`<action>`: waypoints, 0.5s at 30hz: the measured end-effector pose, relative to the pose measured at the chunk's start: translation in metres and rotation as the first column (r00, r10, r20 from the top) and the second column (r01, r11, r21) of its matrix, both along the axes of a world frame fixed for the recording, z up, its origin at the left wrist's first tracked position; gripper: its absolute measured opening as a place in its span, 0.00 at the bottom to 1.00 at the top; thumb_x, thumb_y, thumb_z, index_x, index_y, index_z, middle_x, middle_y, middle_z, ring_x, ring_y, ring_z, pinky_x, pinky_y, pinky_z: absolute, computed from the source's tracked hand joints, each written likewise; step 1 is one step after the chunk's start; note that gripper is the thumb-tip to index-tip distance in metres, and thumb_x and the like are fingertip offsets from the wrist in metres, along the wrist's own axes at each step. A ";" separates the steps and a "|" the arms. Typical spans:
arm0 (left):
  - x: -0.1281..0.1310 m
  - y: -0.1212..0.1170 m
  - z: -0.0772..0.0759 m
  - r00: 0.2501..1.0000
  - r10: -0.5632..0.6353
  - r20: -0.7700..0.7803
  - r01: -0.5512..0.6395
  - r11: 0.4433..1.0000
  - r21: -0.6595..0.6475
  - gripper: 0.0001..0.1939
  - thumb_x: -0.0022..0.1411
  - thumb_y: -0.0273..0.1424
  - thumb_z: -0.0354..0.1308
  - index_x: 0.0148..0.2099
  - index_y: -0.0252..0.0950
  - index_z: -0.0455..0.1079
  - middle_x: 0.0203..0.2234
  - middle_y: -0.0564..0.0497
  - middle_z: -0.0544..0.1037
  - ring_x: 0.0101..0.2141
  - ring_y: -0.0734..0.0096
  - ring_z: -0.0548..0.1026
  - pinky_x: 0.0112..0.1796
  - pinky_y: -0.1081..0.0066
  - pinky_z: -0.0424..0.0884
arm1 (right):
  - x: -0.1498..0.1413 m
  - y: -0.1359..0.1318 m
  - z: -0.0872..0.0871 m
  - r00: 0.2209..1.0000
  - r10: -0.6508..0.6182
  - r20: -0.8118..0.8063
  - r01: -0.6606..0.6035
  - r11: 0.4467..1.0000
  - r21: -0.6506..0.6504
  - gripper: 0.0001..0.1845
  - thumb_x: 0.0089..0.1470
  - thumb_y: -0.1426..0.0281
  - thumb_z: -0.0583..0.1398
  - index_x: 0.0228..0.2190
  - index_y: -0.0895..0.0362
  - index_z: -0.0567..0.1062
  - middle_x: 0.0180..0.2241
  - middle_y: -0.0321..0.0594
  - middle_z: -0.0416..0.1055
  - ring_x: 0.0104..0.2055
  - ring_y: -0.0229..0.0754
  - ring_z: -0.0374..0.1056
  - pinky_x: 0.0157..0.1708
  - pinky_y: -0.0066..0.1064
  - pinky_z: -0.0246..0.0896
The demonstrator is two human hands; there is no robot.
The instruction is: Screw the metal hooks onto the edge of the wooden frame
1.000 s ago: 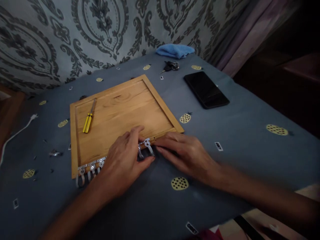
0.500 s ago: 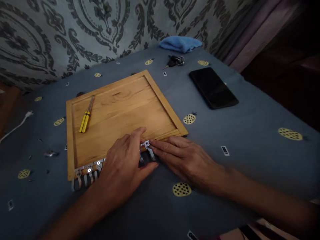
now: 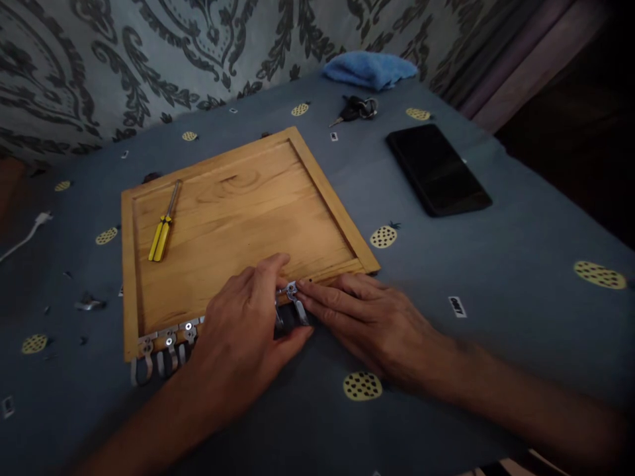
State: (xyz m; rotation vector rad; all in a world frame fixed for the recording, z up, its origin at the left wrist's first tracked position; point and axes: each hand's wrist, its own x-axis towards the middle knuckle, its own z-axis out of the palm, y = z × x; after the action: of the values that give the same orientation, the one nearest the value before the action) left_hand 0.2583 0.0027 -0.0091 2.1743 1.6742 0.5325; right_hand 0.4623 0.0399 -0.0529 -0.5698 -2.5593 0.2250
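Observation:
A framed wooden panel point(image 3: 253, 218) lies on the blue patterned cloth. Along its near edge runs a metal hook rail point(image 3: 171, 336), with two bright screw heads showing near its left part. My left hand point(image 3: 243, 330) curls over the middle of this rail, thumb low by the hooks, and covers much of it. At the rail's right end, the fingertips of my right hand point(image 3: 372, 320) press together against the last hook point(image 3: 299, 311); its thumb is hidden. A yellow-handled screwdriver point(image 3: 161, 238) rests on the panel's left side.
A black phone point(image 3: 439, 168) lies to the right, with keys point(image 3: 357, 109) and a blue cloth point(image 3: 370, 69) farther back. Left of the panel are a small metal piece point(image 3: 90, 303), several tiny dark bits and a white cable point(image 3: 30, 235). A patterned wall point(image 3: 208, 53) stands behind.
The view has shifted slightly closer, so the surroundings spread outward. Both hands stay on the hook rail almost unmoved.

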 end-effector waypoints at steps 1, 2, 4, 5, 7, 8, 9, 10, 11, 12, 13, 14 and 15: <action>0.000 0.000 0.000 1.000 0.003 0.002 -0.003 1.000 -0.002 0.37 0.50 0.28 0.69 0.58 0.39 0.55 0.42 0.48 0.78 0.43 0.59 0.78 0.43 0.57 0.76 | 0.000 0.000 0.000 1.000 -0.001 -0.002 0.001 1.000 -0.001 0.17 0.63 0.79 0.53 0.51 0.66 0.73 0.53 0.47 0.74 0.46 0.46 0.68 0.43 0.40 0.72; 0.000 0.000 0.000 1.000 0.006 0.003 -0.006 1.000 -0.005 0.37 0.50 0.28 0.69 0.58 0.39 0.55 0.42 0.48 0.78 0.43 0.59 0.78 0.43 0.57 0.76 | 0.000 0.000 -0.001 1.000 -0.002 -0.003 0.002 1.000 -0.001 0.17 0.63 0.79 0.53 0.51 0.66 0.73 0.53 0.47 0.74 0.46 0.46 0.68 0.43 0.40 0.72; -0.001 -0.001 0.000 1.000 0.011 0.005 -0.011 1.000 -0.013 0.36 0.50 0.28 0.69 0.58 0.39 0.56 0.42 0.48 0.78 0.44 0.59 0.78 0.44 0.57 0.76 | 0.001 0.000 -0.001 1.000 -0.002 -0.007 0.002 1.000 -0.003 0.17 0.63 0.79 0.53 0.51 0.66 0.73 0.53 0.47 0.74 0.47 0.46 0.67 0.43 0.40 0.72; -0.001 -0.001 0.000 1.000 0.015 0.008 -0.014 1.000 -0.016 0.35 0.51 0.29 0.69 0.57 0.39 0.56 0.42 0.48 0.78 0.44 0.59 0.78 0.45 0.57 0.76 | 0.001 0.000 -0.001 1.000 -0.001 -0.009 0.001 1.000 -0.004 0.17 0.63 0.79 0.53 0.51 0.66 0.73 0.53 0.47 0.74 0.46 0.46 0.67 0.43 0.40 0.72; -0.001 -0.002 0.000 1.000 0.020 0.014 -0.020 1.000 -0.023 0.35 0.50 0.29 0.69 0.57 0.39 0.56 0.42 0.49 0.78 0.44 0.59 0.78 0.45 0.57 0.76 | 0.001 0.000 -0.001 1.000 0.002 -0.018 -0.003 1.000 -0.009 0.17 0.63 0.79 0.53 0.51 0.66 0.73 0.53 0.47 0.74 0.46 0.46 0.68 0.43 0.40 0.72; -0.001 -0.002 -0.001 1.000 0.023 0.016 -0.022 0.999 -0.026 0.35 0.50 0.29 0.69 0.57 0.39 0.56 0.42 0.49 0.78 0.44 0.59 0.78 0.45 0.57 0.76 | 0.001 0.001 0.000 1.000 0.002 -0.017 -0.002 1.000 -0.016 0.17 0.63 0.79 0.53 0.51 0.65 0.73 0.53 0.47 0.74 0.45 0.46 0.68 0.42 0.39 0.72; -0.001 -0.002 -0.001 1.000 0.026 0.018 -0.026 0.999 -0.030 0.35 0.50 0.29 0.69 0.57 0.39 0.56 0.42 0.49 0.78 0.43 0.60 0.78 0.45 0.57 0.76 | 0.001 0.001 0.000 1.000 0.000 -0.018 0.000 1.000 -0.023 0.18 0.63 0.80 0.52 0.51 0.65 0.73 0.53 0.47 0.74 0.45 0.45 0.68 0.42 0.39 0.72; -0.001 -0.002 -0.001 0.999 0.028 0.019 -0.027 0.999 -0.038 0.35 0.51 0.29 0.68 0.57 0.40 0.56 0.42 0.49 0.78 0.43 0.60 0.78 0.45 0.57 0.75 | 0.001 0.001 0.001 1.000 -0.001 -0.018 0.000 1.000 -0.029 0.18 0.63 0.80 0.52 0.51 0.65 0.73 0.53 0.47 0.74 0.44 0.45 0.68 0.42 0.39 0.72; -0.001 -0.002 -0.001 0.999 0.034 0.020 -0.033 0.998 -0.047 0.34 0.51 0.29 0.68 0.57 0.40 0.56 0.42 0.49 0.78 0.43 0.59 0.77 0.45 0.56 0.75 | 0.001 0.001 0.002 1.000 0.000 -0.015 0.000 0.999 -0.033 0.18 0.62 0.80 0.52 0.51 0.65 0.73 0.53 0.48 0.74 0.44 0.45 0.68 0.42 0.39 0.73; -0.001 -0.002 -0.001 0.999 0.040 0.022 -0.039 0.998 -0.056 0.34 0.51 0.29 0.68 0.57 0.40 0.56 0.42 0.49 0.78 0.44 0.59 0.77 0.45 0.56 0.75 | 0.001 0.001 0.002 1.000 0.002 -0.011 -0.002 0.999 -0.035 0.18 0.63 0.80 0.52 0.51 0.65 0.74 0.53 0.48 0.74 0.44 0.45 0.68 0.42 0.39 0.73; 0.000 -0.002 -0.001 0.999 0.046 0.023 -0.045 0.997 -0.063 0.34 0.51 0.29 0.68 0.56 0.40 0.56 0.42 0.49 0.77 0.44 0.59 0.77 0.45 0.55 0.75 | 0.001 0.001 0.003 1.000 0.005 -0.009 -0.005 0.999 -0.033 0.17 0.63 0.80 0.52 0.50 0.65 0.74 0.53 0.47 0.74 0.43 0.45 0.68 0.41 0.40 0.73; 0.000 -0.002 -0.001 0.998 0.051 0.025 -0.049 0.996 -0.068 0.34 0.51 0.29 0.68 0.56 0.40 0.56 0.42 0.49 0.77 0.44 0.58 0.77 0.45 0.54 0.75 | 0.002 0.002 0.003 1.000 0.009 -0.009 -0.010 1.000 -0.030 0.17 0.63 0.80 0.52 0.50 0.64 0.74 0.53 0.47 0.74 0.43 0.45 0.68 0.41 0.40 0.72; 0.000 -0.002 -0.001 0.998 0.055 0.028 -0.053 0.996 -0.070 0.34 0.51 0.29 0.68 0.56 0.40 0.56 0.42 0.49 0.77 0.44 0.58 0.77 0.46 0.54 0.75 | 0.002 0.002 0.003 1.000 0.012 -0.011 -0.013 1.000 -0.027 0.17 0.62 0.80 0.52 0.49 0.63 0.75 0.52 0.46 0.74 0.42 0.45 0.68 0.41 0.40 0.72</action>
State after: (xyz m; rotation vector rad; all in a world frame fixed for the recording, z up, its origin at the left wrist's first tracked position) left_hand 0.2587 0.0010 -0.0105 2.0684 1.7141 0.5112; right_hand 0.4642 0.0417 -0.0494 -0.5614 -2.5538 0.2668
